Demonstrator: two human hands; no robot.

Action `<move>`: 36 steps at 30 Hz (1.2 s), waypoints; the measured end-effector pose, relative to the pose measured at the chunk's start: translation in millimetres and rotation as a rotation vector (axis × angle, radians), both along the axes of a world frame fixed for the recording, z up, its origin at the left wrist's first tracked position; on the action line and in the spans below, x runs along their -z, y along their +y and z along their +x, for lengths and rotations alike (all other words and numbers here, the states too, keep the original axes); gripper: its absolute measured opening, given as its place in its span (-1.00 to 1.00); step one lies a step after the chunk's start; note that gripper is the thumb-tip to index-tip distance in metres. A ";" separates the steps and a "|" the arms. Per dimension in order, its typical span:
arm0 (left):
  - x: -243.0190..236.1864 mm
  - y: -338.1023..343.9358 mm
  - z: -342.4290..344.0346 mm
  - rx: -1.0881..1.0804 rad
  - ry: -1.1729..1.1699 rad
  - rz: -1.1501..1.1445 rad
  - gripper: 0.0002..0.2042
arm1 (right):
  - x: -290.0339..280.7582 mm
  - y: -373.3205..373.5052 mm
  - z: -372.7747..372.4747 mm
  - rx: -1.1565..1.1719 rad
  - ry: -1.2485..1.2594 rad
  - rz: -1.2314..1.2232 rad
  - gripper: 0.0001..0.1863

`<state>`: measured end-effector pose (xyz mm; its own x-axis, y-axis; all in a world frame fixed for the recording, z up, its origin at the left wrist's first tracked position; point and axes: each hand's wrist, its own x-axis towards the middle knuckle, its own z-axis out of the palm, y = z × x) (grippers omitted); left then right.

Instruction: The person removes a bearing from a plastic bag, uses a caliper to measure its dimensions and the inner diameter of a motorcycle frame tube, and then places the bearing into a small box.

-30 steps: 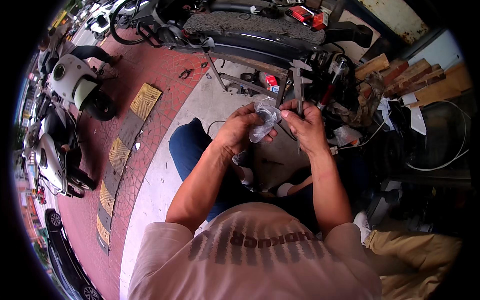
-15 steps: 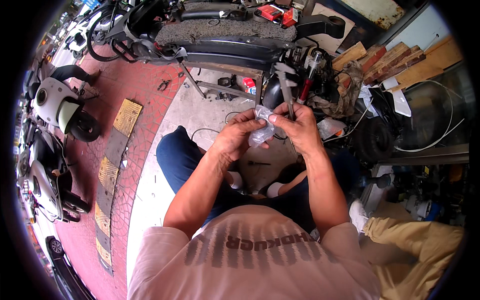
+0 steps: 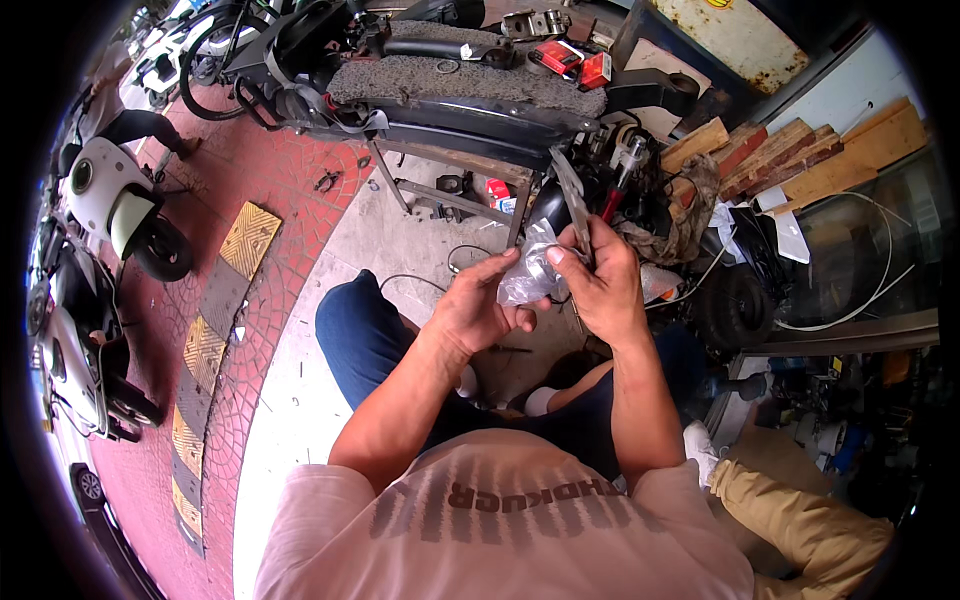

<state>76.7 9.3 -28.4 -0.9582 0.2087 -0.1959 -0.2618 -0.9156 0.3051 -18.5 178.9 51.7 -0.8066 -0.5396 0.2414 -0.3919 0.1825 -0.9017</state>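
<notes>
A small clear plastic bag (image 3: 528,272), crumpled and shiny, sits between my two hands. My left hand (image 3: 478,302) holds it from the left, thumb at its edge and curled fingers beneath. My right hand (image 3: 606,285) is closed round a metal caliper (image 3: 572,195), whose jaws point up and away from me. The right thumb also presses the bag's right side. What the bag contains I cannot make out.
Ahead stands a bench with a carpeted top (image 3: 470,85) bearing red boxes (image 3: 558,57). Wood planks (image 3: 780,160) and a tyre (image 3: 735,305) lie to the right. Parked scooters (image 3: 120,200) stand at left. Another person's tan trouser leg (image 3: 800,515) is at lower right.
My left thumb has lifted off the middle of the bag to its edge, and the left hand has opened slightly. The caliper has turned in my right hand. The whole view has shifted a little.
</notes>
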 end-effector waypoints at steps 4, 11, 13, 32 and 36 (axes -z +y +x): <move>-1.4 0.5 -4.1 0.016 -0.017 -0.031 -0.55 | 6.0 -4.1 -1.2 -0.002 -0.068 -0.007 -0.81; -3.3 7.3 -2.9 0.008 -0.052 0.000 -0.55 | 4.9 -4.9 -2.8 -0.141 -0.283 -0.071 -0.85; -2.6 10.9 1.2 -0.007 -0.060 0.052 -0.55 | 0.1 -6.4 -4.0 -0.193 -0.268 -0.052 -0.86; -1.8 5.9 -17.1 0.069 -0.072 -0.020 -0.56 | 4.9 3.5 -9.0 -0.050 -0.179 0.018 -0.83; 1.0 9.8 -15.7 0.105 -0.100 0.012 -0.56 | -4.1 11.2 -4.0 -0.025 -0.184 -0.012 -0.87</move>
<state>61.0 19.1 -29.4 -0.9068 0.3096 -0.2862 -0.3848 -0.8851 0.2616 -22.5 190.1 55.8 -0.8243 -0.5577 0.0976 -0.2243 0.1633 -0.9607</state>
